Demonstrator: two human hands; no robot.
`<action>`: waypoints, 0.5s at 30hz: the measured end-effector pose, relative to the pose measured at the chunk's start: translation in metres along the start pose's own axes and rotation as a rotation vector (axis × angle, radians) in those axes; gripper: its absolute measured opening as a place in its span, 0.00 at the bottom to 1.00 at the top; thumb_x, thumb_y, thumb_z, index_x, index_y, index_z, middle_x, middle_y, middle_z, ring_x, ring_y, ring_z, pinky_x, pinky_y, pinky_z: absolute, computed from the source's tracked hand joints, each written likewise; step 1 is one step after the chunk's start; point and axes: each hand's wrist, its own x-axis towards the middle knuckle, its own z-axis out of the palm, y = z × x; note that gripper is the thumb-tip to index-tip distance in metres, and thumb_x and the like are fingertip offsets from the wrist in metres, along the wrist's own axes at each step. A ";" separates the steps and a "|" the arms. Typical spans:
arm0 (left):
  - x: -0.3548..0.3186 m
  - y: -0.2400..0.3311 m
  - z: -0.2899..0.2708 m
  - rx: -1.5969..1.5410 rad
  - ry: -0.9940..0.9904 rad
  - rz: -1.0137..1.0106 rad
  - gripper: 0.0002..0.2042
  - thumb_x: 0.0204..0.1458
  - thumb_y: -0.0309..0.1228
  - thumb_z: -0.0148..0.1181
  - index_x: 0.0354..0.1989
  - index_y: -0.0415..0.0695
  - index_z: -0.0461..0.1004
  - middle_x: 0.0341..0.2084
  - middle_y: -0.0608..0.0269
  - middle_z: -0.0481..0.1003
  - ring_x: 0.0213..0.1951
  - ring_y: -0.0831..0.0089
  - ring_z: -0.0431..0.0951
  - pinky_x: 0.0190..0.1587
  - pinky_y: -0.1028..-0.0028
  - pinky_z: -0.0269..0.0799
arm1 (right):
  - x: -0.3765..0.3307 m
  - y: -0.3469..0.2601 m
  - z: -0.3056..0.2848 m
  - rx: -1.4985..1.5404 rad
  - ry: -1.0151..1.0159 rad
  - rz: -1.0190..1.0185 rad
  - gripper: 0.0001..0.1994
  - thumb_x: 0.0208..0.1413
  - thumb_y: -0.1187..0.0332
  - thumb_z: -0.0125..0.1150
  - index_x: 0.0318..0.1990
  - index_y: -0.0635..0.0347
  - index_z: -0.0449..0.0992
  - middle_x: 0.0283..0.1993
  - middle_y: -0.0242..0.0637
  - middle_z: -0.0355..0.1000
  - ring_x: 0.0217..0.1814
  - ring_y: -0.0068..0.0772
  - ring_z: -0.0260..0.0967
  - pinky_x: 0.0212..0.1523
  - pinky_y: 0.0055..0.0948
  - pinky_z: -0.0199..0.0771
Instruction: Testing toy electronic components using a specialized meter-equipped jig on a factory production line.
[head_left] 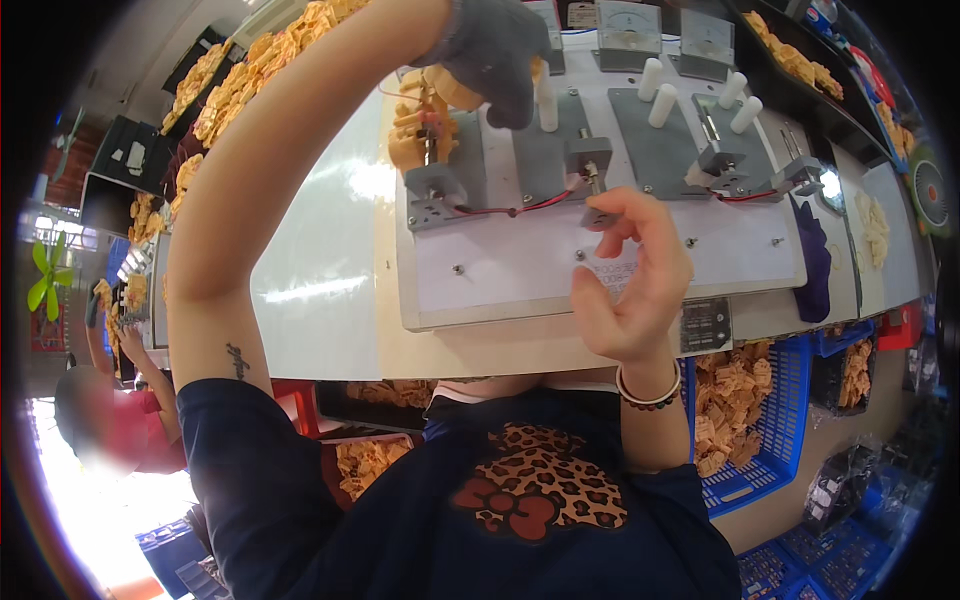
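We see the bare right hand (645,275), loosely curled with its thumb apart, its fingertips against a small grey block (600,219) at a metal clamp's end on the white rectangular board (520,285). The grey-gloved left hand (495,60) bends over a pale orange plastic piece (455,88) at far left; we cannot tell whether it grasps it. Beyond, we find grey-framed needle-dial meters (630,20); near right, a blue plastic basket (790,410) holds orange pieces (730,400).

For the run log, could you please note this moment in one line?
left hand: gloved, by orange parts | right hand: bare, at grey clamp
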 end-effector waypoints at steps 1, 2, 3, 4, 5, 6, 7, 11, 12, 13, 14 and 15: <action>0.006 0.006 -0.003 0.069 -0.117 -0.017 0.31 0.38 0.45 0.64 0.48 0.34 0.75 0.38 0.46 0.77 0.39 0.57 0.77 0.42 0.63 0.73 | 0.000 0.001 0.000 -0.006 0.008 -0.002 0.21 0.31 0.76 0.56 0.41 0.66 0.72 0.37 0.41 0.73 0.26 0.33 0.65 0.27 0.26 0.68; 0.010 0.010 -0.006 0.076 -0.114 -0.013 0.31 0.38 0.45 0.64 0.48 0.34 0.75 0.38 0.46 0.77 0.39 0.57 0.77 0.42 0.63 0.73 | 0.000 0.002 0.000 0.010 0.003 -0.009 0.21 0.31 0.76 0.56 0.41 0.66 0.72 0.38 0.41 0.73 0.25 0.34 0.64 0.27 0.27 0.68; 0.012 0.016 -0.009 0.149 -0.135 -0.004 0.28 0.39 0.46 0.64 0.45 0.35 0.77 0.39 0.47 0.78 0.40 0.58 0.78 0.42 0.63 0.73 | -0.001 0.002 0.001 0.022 0.002 -0.010 0.21 0.31 0.76 0.56 0.41 0.66 0.72 0.38 0.42 0.73 0.25 0.35 0.64 0.27 0.28 0.69; 0.015 0.021 -0.011 0.222 -0.157 0.003 0.26 0.40 0.46 0.63 0.41 0.36 0.79 0.40 0.48 0.78 0.40 0.58 0.78 0.42 0.63 0.73 | -0.002 0.001 0.000 0.017 0.012 -0.004 0.21 0.31 0.76 0.56 0.41 0.66 0.72 0.38 0.42 0.73 0.25 0.35 0.64 0.27 0.28 0.69; 0.020 0.026 -0.013 0.231 -0.159 0.011 0.26 0.40 0.46 0.63 0.41 0.36 0.79 0.40 0.48 0.78 0.40 0.58 0.78 0.42 0.63 0.73 | -0.002 0.000 0.000 0.022 0.003 0.004 0.22 0.30 0.77 0.55 0.42 0.68 0.72 0.35 0.40 0.71 0.26 0.31 0.63 0.30 0.25 0.67; 0.024 0.030 -0.016 0.270 -0.225 0.007 0.26 0.40 0.47 0.63 0.41 0.37 0.79 0.39 0.48 0.78 0.40 0.58 0.78 0.42 0.63 0.73 | -0.002 0.000 0.000 0.033 -0.009 0.009 0.23 0.30 0.78 0.55 0.43 0.69 0.71 0.33 0.38 0.69 0.27 0.26 0.61 0.33 0.22 0.66; 0.027 0.033 -0.017 0.309 -0.290 0.002 0.26 0.40 0.47 0.64 0.41 0.37 0.80 0.39 0.48 0.78 0.40 0.57 0.78 0.42 0.63 0.73 | -0.002 0.000 -0.001 0.036 -0.003 0.011 0.23 0.30 0.78 0.55 0.43 0.69 0.71 0.33 0.38 0.69 0.27 0.26 0.61 0.33 0.22 0.66; 0.031 0.044 -0.019 0.375 -0.259 0.038 0.22 0.41 0.45 0.63 0.38 0.39 0.81 0.39 0.50 0.79 0.40 0.57 0.78 0.42 0.62 0.73 | -0.002 0.001 -0.004 0.028 -0.004 -0.001 0.23 0.30 0.78 0.55 0.43 0.69 0.72 0.33 0.39 0.69 0.26 0.27 0.61 0.32 0.23 0.67; 0.030 0.047 -0.023 0.265 -0.242 -0.016 0.21 0.43 0.43 0.63 0.41 0.40 0.80 0.40 0.50 0.78 0.40 0.57 0.78 0.42 0.62 0.74 | -0.002 0.002 -0.005 0.020 -0.004 -0.002 0.23 0.30 0.78 0.55 0.43 0.68 0.72 0.33 0.40 0.69 0.26 0.28 0.62 0.32 0.23 0.67; 0.030 0.049 -0.026 0.158 -0.225 -0.071 0.21 0.45 0.42 0.62 0.43 0.40 0.79 0.42 0.51 0.78 0.41 0.57 0.78 0.41 0.63 0.74 | -0.003 0.004 -0.006 0.016 0.004 0.002 0.23 0.30 0.78 0.55 0.43 0.68 0.72 0.33 0.40 0.69 0.26 0.28 0.62 0.32 0.23 0.67; 0.070 -0.002 -0.006 0.713 -0.026 0.610 0.21 0.53 0.44 0.56 0.49 0.42 0.75 0.44 0.52 0.77 0.41 0.58 0.77 0.41 0.67 0.74 | -0.002 0.001 -0.001 0.033 0.008 -0.005 0.23 0.30 0.77 0.55 0.42 0.66 0.72 0.34 0.39 0.70 0.25 0.31 0.61 0.29 0.26 0.66; 0.087 -0.029 0.010 0.714 -0.032 0.607 0.21 0.53 0.44 0.56 0.49 0.42 0.75 0.44 0.52 0.77 0.41 0.58 0.77 0.41 0.67 0.74 | -0.002 0.000 0.001 0.045 0.020 -0.002 0.22 0.29 0.76 0.55 0.41 0.63 0.73 0.34 0.39 0.71 0.23 0.35 0.61 0.26 0.28 0.66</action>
